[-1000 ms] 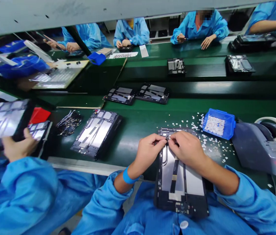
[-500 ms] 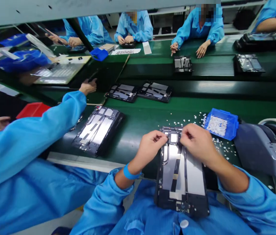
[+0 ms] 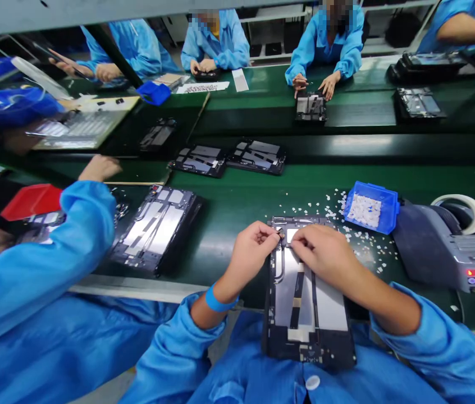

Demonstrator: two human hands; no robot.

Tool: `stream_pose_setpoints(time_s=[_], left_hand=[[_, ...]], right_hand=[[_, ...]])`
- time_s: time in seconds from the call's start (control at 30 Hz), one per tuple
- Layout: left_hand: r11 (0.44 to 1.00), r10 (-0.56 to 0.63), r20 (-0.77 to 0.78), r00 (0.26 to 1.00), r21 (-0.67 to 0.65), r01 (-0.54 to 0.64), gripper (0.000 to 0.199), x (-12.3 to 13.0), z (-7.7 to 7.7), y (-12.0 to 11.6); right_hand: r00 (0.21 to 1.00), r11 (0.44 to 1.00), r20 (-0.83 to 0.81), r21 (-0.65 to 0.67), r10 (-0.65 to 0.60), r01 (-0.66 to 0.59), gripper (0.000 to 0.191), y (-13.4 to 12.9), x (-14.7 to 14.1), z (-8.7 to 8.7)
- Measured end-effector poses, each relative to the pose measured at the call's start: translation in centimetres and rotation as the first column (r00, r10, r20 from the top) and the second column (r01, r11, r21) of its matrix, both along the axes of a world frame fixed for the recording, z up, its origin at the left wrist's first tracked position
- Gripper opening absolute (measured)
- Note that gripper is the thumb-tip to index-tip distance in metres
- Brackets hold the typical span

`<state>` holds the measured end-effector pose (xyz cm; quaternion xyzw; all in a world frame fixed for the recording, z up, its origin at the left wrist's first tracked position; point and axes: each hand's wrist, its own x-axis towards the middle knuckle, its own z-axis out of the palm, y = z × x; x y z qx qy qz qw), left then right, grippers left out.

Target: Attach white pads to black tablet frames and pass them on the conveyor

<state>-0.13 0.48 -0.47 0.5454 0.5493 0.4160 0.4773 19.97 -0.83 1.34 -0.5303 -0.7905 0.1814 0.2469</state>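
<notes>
An opened tablet (image 3: 330, 306) with pale battery panels and dark strips lies in front of me, overhanging the bench edge by my lap. My left hand (image 3: 256, 244), a blue band at its wrist, pinches at the tablet's top left corner, where a small dark piece shows at the fingertips. Close beside it, my right hand (image 3: 325, 252) has thumb and forefinger pressed together over the top of the tablet, next to a small white square. Whatever the right fingertips hold is hidden.
Beyond my right hand stands a blue bin (image 3: 372, 207) of white bits, with more bits scattered around it. A grey tape dispenser (image 3: 443, 241) is at right. Left lies a tablet stack (image 3: 157, 224), near a co-worker's arm (image 3: 90, 219). More tablets (image 3: 258, 155) lie behind.
My right hand has moved left across the tablet's top, closer to my left hand. The left co-worker's arm has drawn back leftward. Across the bench, a co-worker's hands now reach a tablet.
</notes>
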Motion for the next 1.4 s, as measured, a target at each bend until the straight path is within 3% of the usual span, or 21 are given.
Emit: stream_pose_setpoints(time_s=[0.1,0.3,0.47,0.53,0.6,0.7,0.77,0.8,0.87,0.93,1.03,1.17,1.4], left_hand=[[0.997,0.015,-0.083,0.996,0.081,-0.008,0.008,0.0,-0.1,-0.6],[0.966,0.048,-0.220,0.974,0.260,0.011,0.008,0.5,-0.2,-1.7],[0.988,0.023,-0.155,0.988,0.153,0.001,0.008,0.6,-0.2,-1.3],[0.997,0.025,-0.081,0.996,0.075,-0.019,0.010,0.6,-0.3,-0.9],[0.999,0.032,-0.016,0.999,0.015,-0.031,0.013,0.5,-0.5,-0.5],[1.000,0.021,0.017,1.000,-0.009,-0.021,0.013,0.1,-0.4,-0.4],[1.000,-0.007,-0.028,1.000,0.014,0.008,0.011,-0.5,-0.1,-0.7],[0.999,-0.021,-0.070,0.997,0.041,0.024,0.010,-0.9,0.2,-0.9],[0.990,-0.015,-0.182,0.983,0.135,0.041,0.011,-1.8,0.8,-1.1],[0.961,0.019,-0.314,0.949,0.267,0.069,0.013,-2.8,1.2,-1.0],[0.874,0.017,-0.524,0.852,0.421,0.242,0.015,-3.7,1.3,0.0],[0.744,-0.029,-0.704,0.709,0.459,0.486,0.023,-4.0,0.4,1.2],[0.653,-0.004,-0.792,0.610,0.459,0.602,0.031,-3.9,-0.7,1.2]], right_hand=[[0.999,0.999,-0.034,-0.038,-0.001,-0.001,0.012,0.4,-2.3,-0.5],[0.996,0.996,-0.004,-0.023,-0.087,0.087,0.012,0.8,-2.5,-1.0],[0.999,0.999,-0.026,0.010,-0.048,0.048,0.013,1.2,-2.0,-0.6],[0.992,0.993,-0.055,0.025,-0.111,0.113,0.011,1.7,0.4,-0.2],[0.964,0.963,-0.036,0.034,-0.265,0.266,0.009,2.1,4.3,0.1],[0.816,0.839,0.201,0.066,-0.542,0.541,0.013,2.7,10.9,0.2],[0.730,0.795,0.353,0.073,-0.586,0.603,0.020,2.6,13.6,0.1],[0.739,0.804,0.359,0.058,-0.570,0.592,0.021,2.4,14.0,0.2],[0.849,0.872,0.236,-0.015,-0.473,0.490,0.019,1.8,12.8,0.7],[0.951,0.945,0.058,-0.108,-0.302,0.307,0.020,1.4,9.6,1.5],[0.995,0.973,-0.032,-0.212,-0.098,0.089,0.020,2.1,3.8,2.7],[0.996,0.964,0.087,-0.262,-0.016,0.038,0.027,4.4,-1.1,2.6],[0.959,0.971,0.284,-0.228,-0.003,0.071,0.029,5.3,-2.6,1.0]])
